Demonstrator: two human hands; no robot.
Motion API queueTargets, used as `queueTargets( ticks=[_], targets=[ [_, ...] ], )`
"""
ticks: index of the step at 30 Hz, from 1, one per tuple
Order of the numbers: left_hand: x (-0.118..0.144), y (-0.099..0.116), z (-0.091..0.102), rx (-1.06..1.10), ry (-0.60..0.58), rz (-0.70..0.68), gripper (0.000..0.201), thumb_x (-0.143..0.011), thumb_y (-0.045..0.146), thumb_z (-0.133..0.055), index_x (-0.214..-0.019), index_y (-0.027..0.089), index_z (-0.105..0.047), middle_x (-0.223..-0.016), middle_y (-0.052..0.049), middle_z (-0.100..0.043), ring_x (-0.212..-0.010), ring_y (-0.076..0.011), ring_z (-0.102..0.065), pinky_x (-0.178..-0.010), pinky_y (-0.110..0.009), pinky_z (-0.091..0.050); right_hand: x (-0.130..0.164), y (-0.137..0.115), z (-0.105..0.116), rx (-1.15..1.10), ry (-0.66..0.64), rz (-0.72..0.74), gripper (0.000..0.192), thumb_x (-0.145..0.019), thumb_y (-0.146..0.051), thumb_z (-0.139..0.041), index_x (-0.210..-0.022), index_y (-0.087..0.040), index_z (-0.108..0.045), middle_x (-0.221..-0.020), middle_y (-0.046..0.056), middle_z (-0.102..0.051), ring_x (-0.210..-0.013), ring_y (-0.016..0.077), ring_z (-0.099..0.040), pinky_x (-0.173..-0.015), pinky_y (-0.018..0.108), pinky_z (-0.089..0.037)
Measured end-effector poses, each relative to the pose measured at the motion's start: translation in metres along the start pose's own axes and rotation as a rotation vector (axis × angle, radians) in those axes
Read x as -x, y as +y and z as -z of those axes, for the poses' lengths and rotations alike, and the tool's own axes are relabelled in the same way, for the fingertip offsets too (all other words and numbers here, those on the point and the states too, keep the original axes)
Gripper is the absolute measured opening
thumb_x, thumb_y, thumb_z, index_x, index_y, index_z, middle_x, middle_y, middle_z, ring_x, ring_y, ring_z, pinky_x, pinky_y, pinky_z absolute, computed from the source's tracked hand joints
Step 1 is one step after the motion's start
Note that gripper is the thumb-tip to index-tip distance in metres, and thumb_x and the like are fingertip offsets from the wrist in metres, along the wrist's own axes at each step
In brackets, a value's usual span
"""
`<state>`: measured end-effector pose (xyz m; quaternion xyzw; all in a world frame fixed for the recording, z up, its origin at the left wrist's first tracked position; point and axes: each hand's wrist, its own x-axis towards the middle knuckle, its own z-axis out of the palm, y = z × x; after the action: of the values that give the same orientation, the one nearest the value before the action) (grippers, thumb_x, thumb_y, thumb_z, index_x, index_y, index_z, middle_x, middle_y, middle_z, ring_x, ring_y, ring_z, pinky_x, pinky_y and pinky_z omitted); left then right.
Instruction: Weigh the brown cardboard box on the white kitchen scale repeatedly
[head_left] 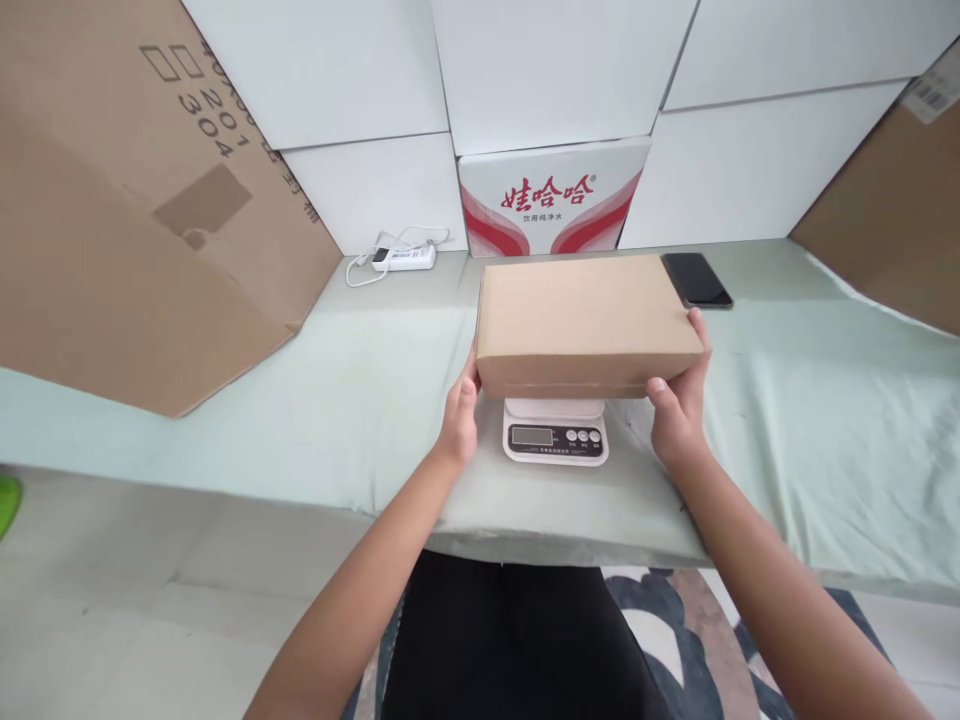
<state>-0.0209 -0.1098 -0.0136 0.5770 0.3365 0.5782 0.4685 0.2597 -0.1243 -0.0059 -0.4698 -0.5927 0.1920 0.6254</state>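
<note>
A closed brown cardboard box is held between my two hands, over a small white digital kitchen scale. My left hand grips the box's left end, its fingers mostly hidden behind the side. My right hand clasps the right end, thumb at the front lower corner and fingertips along the far side. The box covers most of the scale's platform; whether it rests on it or is just above I cannot tell. The scale's front panel shows a grey display and several round buttons. No digits are readable.
Behind the box, a black phone lies at the right and a white power bank with a coiled cable at the left. A red-and-white carton stands at the back. Large cardboard sheets flank the cloth-covered table.
</note>
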Motion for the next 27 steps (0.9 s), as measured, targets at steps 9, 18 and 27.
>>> queueTargets(
  ticks=[9,18,27],
  targets=[
    [0.011,-0.001,-0.003,-0.026,0.012,-0.012,0.075,-0.105,0.082,-0.039,-0.162,0.038,-0.062,-0.172,-0.005,-0.061,-0.173,-0.0327,-0.039,-0.145,-0.051,-0.031,0.003,0.011,0.002,0.035,0.053,0.038,0.079,-0.091,-0.071,-0.064,-0.163,-0.045,-0.043,-0.168,0.008,-0.05,-0.16,0.0424,-0.048,-0.134,0.077,-0.038],
    [0.014,-0.007,-0.001,-0.053,0.087,-0.052,0.076,-0.106,0.08,-0.039,-0.17,0.04,-0.05,-0.185,-0.001,-0.044,-0.178,-0.0301,-0.027,-0.147,-0.047,-0.023,0.005,0.0,-0.003,0.066,0.135,0.055,0.07,-0.094,-0.074,-0.058,-0.156,-0.044,-0.053,-0.159,0.01,-0.058,-0.153,0.0443,-0.055,-0.131,0.078,-0.042],
    [-0.047,0.015,-0.011,-0.042,0.054,-0.127,0.085,-0.1,0.09,-0.038,-0.162,0.036,-0.061,-0.174,-0.004,-0.059,-0.175,-0.032,-0.036,-0.144,-0.046,-0.03,-0.048,-0.018,-0.01,0.004,0.104,0.153,0.08,-0.092,-0.078,-0.061,-0.162,-0.043,-0.044,-0.172,0.008,-0.048,-0.165,0.0452,-0.043,-0.141,0.073,-0.033]
  ],
)
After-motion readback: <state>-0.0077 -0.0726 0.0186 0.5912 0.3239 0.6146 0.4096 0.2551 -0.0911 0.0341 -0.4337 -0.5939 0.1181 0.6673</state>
